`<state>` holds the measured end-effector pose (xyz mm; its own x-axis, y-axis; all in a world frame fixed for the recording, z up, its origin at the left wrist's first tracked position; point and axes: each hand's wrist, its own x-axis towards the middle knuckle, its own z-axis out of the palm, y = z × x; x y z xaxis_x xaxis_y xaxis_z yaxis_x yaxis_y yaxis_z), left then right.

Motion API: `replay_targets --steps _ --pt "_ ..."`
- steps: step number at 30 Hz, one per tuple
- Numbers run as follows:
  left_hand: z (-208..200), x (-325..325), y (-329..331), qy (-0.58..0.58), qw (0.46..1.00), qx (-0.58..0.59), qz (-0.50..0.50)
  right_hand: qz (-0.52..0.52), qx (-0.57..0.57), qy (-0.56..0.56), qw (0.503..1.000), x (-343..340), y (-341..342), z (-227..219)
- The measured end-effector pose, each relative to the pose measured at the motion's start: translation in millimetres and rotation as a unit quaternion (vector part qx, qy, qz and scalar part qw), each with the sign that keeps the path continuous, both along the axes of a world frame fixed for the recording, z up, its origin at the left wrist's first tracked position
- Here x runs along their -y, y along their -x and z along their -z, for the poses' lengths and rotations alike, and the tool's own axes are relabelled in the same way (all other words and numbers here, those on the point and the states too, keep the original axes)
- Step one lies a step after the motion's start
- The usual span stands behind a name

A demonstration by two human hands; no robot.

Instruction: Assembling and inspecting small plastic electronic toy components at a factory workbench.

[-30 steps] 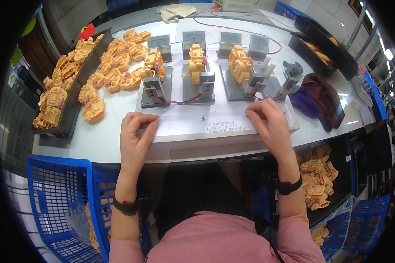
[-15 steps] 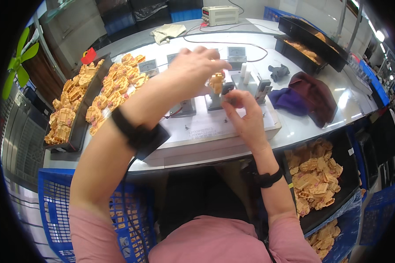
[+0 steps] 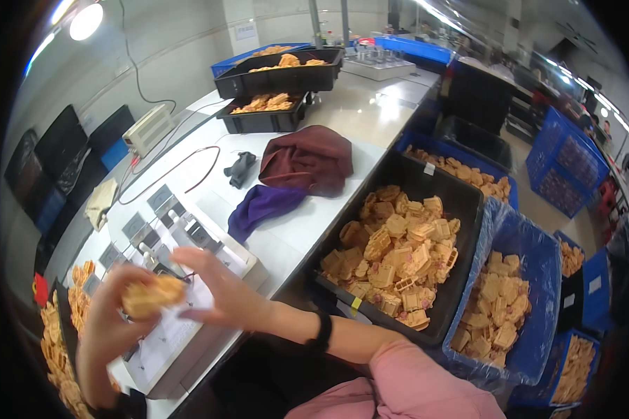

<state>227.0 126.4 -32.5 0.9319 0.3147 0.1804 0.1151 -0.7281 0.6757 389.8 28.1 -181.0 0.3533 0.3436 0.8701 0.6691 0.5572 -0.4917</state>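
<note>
A tan moulded plastic part (image 3: pixel 152 296) is held up in front of the bench fixture, smeared by motion. My left hand (image 3: pixel 108 318) is closed around its left side. Close by on the right, my right hand (image 3: pixel 223 297) has thumb and fingers spread, with a gap between them and the part. Behind both hands lies the pale fixture board (image 3: pixel 182 349), carrying small grey meters (image 3: pixel 136 227) and a grey clamp block (image 3: pixel 199 232). White posts rise between the meters.
Right of the bench, a black bin (image 3: pixel 461 230) and a bag-lined blue crate (image 3: pixel 538 279) hold many tan parts. Dark red cloth (image 3: pixel 306 159) and purple cloth (image 3: pixel 265 208) lie on the bench. Black trays (image 3: pixel 279 82) stand farther back, beyond a power supply (image 3: pixel 147 129).
My view has swung right toward the bins. Both hands have come away from the fixture, and the tan part is now raised in my left hand. My right hand has opened.
</note>
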Motion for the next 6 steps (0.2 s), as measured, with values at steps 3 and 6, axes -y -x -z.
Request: replay_targets --steps 3,6 --pt "49 40 -20 0.054 0.997 -0.041 0.031 -0.205 -0.052 0.141 0.967 65 -12 14" --pt "67 64 -16 0.049 0.994 -0.072 0.061 -0.252 -0.218 0.289 0.898 108 -24 36"
